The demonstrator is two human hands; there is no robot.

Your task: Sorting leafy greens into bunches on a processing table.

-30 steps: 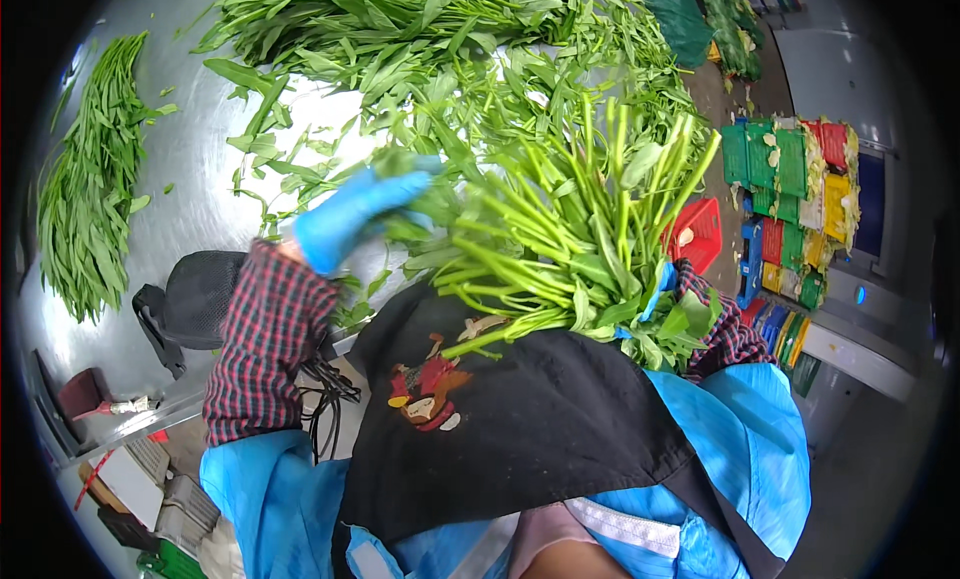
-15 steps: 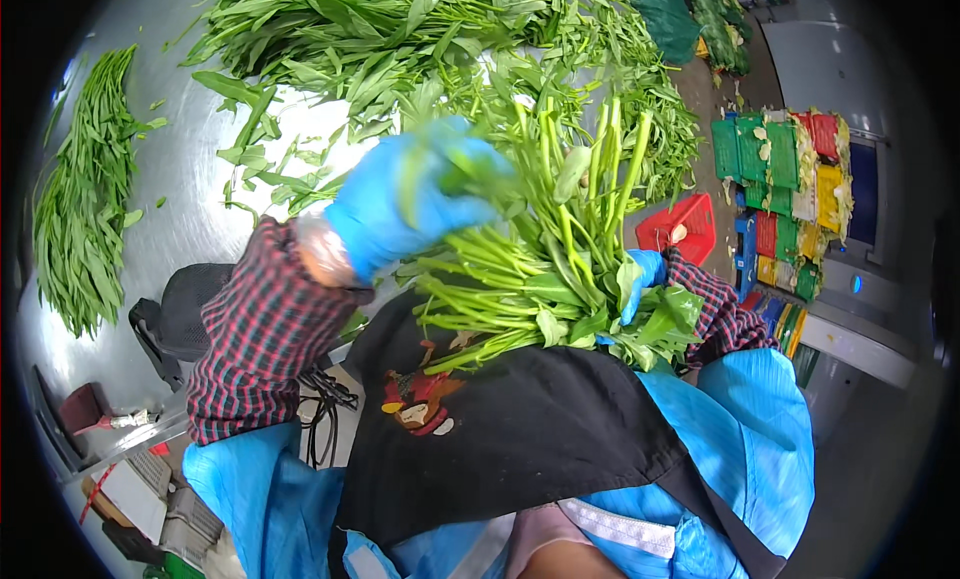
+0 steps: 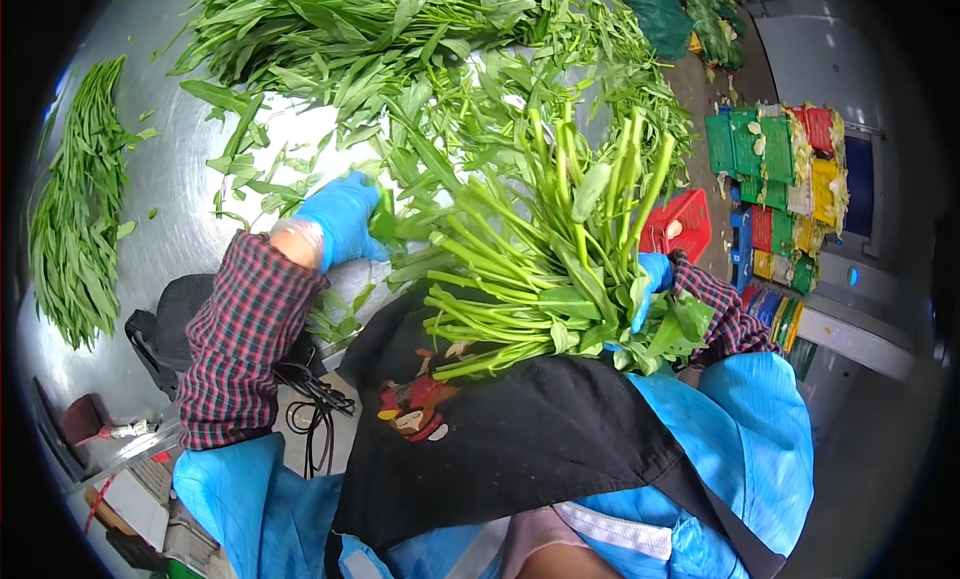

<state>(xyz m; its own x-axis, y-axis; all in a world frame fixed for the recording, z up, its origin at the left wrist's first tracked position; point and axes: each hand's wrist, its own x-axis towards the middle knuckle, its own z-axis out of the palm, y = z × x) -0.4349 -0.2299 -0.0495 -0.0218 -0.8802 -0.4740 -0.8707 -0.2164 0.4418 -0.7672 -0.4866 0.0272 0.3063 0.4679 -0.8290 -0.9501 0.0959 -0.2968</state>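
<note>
My left hand (image 3: pixel 343 219), in a blue glove, is down at the steel table (image 3: pixel 185 209), its fingers curled on some green leaves (image 3: pixel 385 211) among loose ones. My right hand (image 3: pixel 648 284), also gloved, is closed round a large bunch of leafy greens (image 3: pixel 560 269), cut stems fanning up and leftward over my black apron (image 3: pixel 500 439); part of the hand is hidden by stems and leaves. A big pile of greens (image 3: pixel 330 29) lies across the far table, and a long bundle (image 3: pixel 75 209) at the left.
A red basket (image 3: pixel 693 214) sits beyond my right hand. Stacked colourful crates (image 3: pixel 770 169) stand on the right, with a green heap (image 3: pixel 700 19) above them. A black mesh bag (image 3: pixel 165 319) and cables (image 3: pixel 315 409) are left of my apron.
My left hand has moved from over the bunch, with leaves in it, leftward to the table's loose leaves. My right hand still holds the bunch in about the same place.
</note>
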